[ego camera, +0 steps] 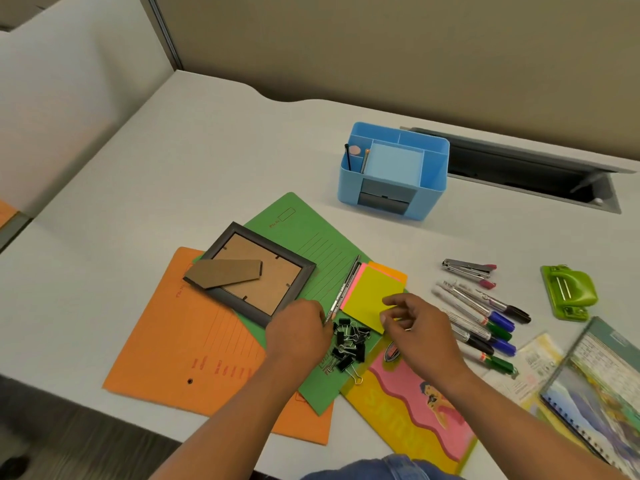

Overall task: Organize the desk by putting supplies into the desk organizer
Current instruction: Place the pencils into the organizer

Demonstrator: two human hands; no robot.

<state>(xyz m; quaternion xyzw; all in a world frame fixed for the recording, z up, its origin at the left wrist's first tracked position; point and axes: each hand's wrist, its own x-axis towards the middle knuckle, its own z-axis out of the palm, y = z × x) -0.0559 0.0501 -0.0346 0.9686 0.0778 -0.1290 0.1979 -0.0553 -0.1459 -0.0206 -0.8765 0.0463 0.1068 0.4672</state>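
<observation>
L hand (298, 329) over green folder (311, 237), fingertips at near end of pen (343, 289); grip hidden. R hand (415, 327) pinches near corner of yellow sticky notes (370, 296). Binder clips (348, 348) btwn hands, markers (485, 317) just right of R hand. Blue organizer (391, 199) farther back on desk (173, 168).

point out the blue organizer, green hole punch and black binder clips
blue plastic desk organizer (429, 199), head view, front right wall
green plastic hole punch (569, 289), head view, domed top
pile of black binder clips (349, 344), head view, pile centre
</observation>
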